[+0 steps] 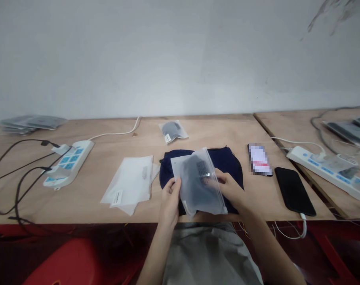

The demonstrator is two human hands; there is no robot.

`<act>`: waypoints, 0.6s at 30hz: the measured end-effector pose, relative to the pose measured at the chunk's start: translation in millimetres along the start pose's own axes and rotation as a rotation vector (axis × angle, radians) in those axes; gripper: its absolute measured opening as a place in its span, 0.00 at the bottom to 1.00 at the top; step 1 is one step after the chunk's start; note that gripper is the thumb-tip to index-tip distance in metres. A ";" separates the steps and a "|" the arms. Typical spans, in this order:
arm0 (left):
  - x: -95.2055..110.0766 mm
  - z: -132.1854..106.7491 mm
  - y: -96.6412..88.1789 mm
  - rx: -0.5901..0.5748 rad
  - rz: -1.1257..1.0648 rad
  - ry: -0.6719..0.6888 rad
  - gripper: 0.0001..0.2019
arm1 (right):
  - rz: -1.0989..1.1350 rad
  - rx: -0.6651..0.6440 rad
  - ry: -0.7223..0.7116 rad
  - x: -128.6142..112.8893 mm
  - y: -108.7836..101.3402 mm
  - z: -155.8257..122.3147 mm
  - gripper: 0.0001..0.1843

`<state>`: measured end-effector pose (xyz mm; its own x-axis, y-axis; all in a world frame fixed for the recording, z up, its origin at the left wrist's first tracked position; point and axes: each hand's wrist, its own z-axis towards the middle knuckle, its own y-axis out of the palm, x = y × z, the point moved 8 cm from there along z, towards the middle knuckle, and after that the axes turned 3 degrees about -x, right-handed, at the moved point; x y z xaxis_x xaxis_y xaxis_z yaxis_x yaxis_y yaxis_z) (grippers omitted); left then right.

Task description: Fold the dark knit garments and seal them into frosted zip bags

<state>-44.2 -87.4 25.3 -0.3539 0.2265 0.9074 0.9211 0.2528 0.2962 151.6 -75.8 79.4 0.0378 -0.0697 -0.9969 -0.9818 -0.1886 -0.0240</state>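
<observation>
A frosted plastic zip bag (201, 198) with a dark folded item inside is held tilted at the table's front edge. My left hand (170, 200) pinches its left edge between thumb and fingers. At the zip side on the right, my right hand (229, 188) grips the bag, and some fingertips show through the plastic. Whether those fingertips are inside the bag or behind it, I cannot tell. Under the bag lies a navy blue cloth piece (227, 162), partly covered by it. To the left rest several flat frosted bags (132, 180) with a white label.
A filled bag (173, 131) lies near the wall. Left are a power strip (69, 162) with black cables and stacked packets (31, 122). Right are a lit phone (259, 159), a black phone (294, 192) on a cable, another power strip (328, 170) and more packets (346, 130).
</observation>
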 end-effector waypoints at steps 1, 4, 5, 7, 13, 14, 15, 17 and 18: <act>2.5 1.2 -7.3 0.047 0.017 0.035 0.20 | 0.002 0.058 -0.008 2.6 -4.4 -2.1 0.18; 25.7 3.5 -30.2 0.172 0.133 0.186 0.20 | 0.030 0.256 -0.064 2.9 -22.7 -9.4 0.19; 37.2 3.7 -38.2 0.210 0.189 0.237 0.19 | 0.053 0.296 -0.094 1.7 -27.1 -11.0 0.18; 63.4 3.5 -56.4 0.294 0.307 0.341 0.19 | 0.107 0.312 -0.149 0.9 -30.9 -10.8 0.19; 115.2 22.5 -135.3 0.471 0.461 0.442 0.21 | -0.004 0.265 -0.025 36.4 -32.2 5.4 0.23; 118.0 31.0 -148.6 0.469 0.490 0.432 0.21 | -0.088 0.219 -0.008 41.7 -28.7 8.1 0.23; 119.6 40.6 -160.3 0.456 0.537 0.419 0.20 | -0.193 0.184 -0.003 45.3 -25.6 9.7 0.22; 119.8 61.2 -178.7 0.421 0.677 0.376 0.17 | -0.428 0.215 -0.021 46.2 -24.6 8.0 0.21; 119.4 70.2 -186.4 0.416 0.729 0.359 0.16 | -0.541 0.290 -0.040 42.9 -27.1 4.4 0.21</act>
<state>-269.5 -41.5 57.6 0.4287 0.1745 0.8864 0.7392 0.4964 -0.4552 179.0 -69.4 37.0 0.5436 -0.0005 -0.8393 -0.8361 0.0874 -0.5416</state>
